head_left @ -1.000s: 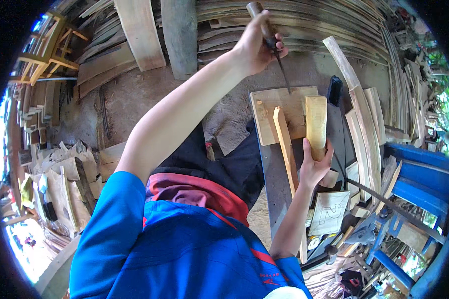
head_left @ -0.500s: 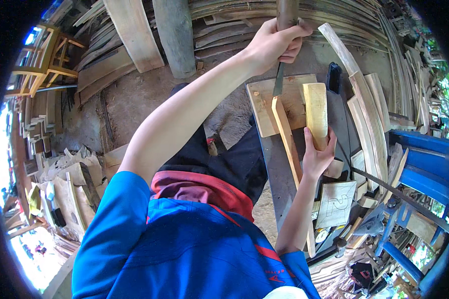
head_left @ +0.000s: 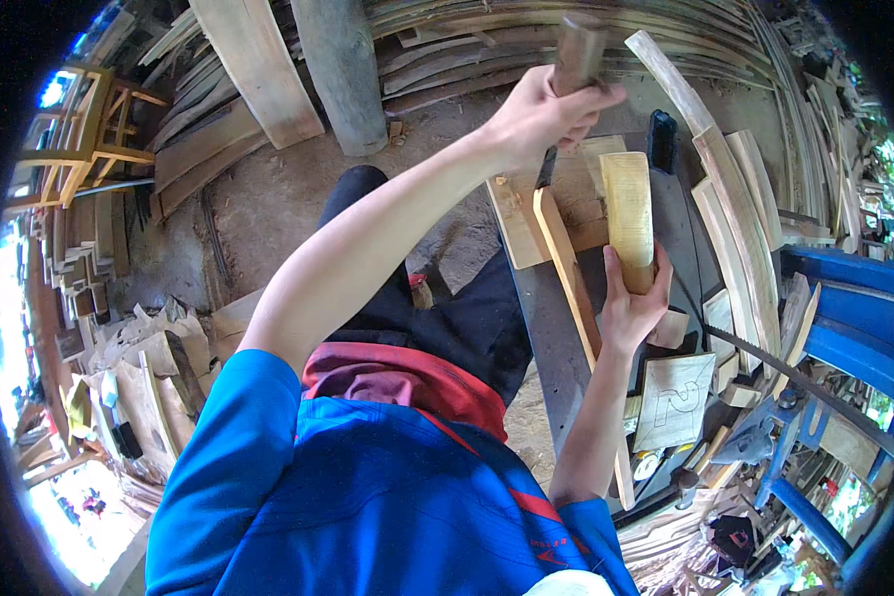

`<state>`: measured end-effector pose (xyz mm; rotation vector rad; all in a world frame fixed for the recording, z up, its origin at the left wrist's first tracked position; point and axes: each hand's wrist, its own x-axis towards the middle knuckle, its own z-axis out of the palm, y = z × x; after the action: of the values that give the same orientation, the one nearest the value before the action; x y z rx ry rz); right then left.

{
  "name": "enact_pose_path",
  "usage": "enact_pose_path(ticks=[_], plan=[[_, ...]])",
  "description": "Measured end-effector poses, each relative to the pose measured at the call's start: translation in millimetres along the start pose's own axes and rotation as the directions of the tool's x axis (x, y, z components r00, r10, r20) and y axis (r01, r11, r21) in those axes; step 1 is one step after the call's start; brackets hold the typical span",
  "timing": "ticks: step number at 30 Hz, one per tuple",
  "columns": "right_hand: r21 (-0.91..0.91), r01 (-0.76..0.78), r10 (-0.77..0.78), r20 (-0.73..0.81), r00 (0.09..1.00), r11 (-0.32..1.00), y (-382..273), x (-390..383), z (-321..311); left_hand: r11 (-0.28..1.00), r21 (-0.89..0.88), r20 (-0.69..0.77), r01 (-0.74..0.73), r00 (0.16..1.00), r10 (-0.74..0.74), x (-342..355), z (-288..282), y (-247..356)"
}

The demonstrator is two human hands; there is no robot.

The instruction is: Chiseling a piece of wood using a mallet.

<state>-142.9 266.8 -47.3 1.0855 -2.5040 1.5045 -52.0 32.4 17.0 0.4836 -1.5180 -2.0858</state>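
My left hand (head_left: 546, 117) is closed round the round wooden handle of a chisel (head_left: 578, 58). Its dark blade points down, and the tip is at the far end of a long wooden strip (head_left: 569, 266). Beneath that end lies a flat wooden board (head_left: 517, 221) on the dark bench (head_left: 546, 338). To the right of the strip, my right hand (head_left: 635, 298) grips the near end of a pale, thick wooden block (head_left: 628, 209). The block extends away from me over the board. Part of the strip passes behind my right forearm.
Long curved timbers (head_left: 735, 223) and a dark box-like object (head_left: 662, 139) lie right of the board. A thin plate with a drawn outline (head_left: 671, 402) and offcuts sit nearer. A blue machine (head_left: 844, 308) stands at right, a wooden chair (head_left: 89, 134) at far left, and stacked planks (head_left: 457, 60) behind.
My left hand has come slightly nearer to me with the chisel, whose handle now leans more toward the camera. My right hand keeps its grip on the block, nearly unmoved.
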Motion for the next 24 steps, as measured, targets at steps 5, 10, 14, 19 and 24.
enact_pose_path(ticks=[5, 10, 14, 19, 24], plan=[[-0.022, 0.013, -0.013, 0.005, 1.000, 1.000, -1, 0, 0, 0.996, 0.052, 0.059, -0.077, 0.995, 0.074, -6, 7, -1], [0.016, -0.027, 0.027, -0.028, 0.999, 1.000, 1, -1, -4, 0.944, 0.322, 0.137, -0.077, 0.990, 0.034, -16, 18, -1], [0.142, -0.262, 0.257, 0.057, 0.965, 0.955, -5, 9, -30, 0.958, 0.219, 0.219, -0.183, 0.966, 0.135, -18, 30, -14], [0.383, -0.129, 0.137, 0.006, 0.990, 0.915, -87, 55, -85, 0.958, 0.213, 0.229, -0.194, 0.963, 0.144, -17, 24, -15], [0.213, 0.215, -0.233, 0.061, 0.971, 0.953, -147, 69, -115, 0.963, 0.158, 0.248, -0.218, 0.953, 0.175, -22, 21, -8]])
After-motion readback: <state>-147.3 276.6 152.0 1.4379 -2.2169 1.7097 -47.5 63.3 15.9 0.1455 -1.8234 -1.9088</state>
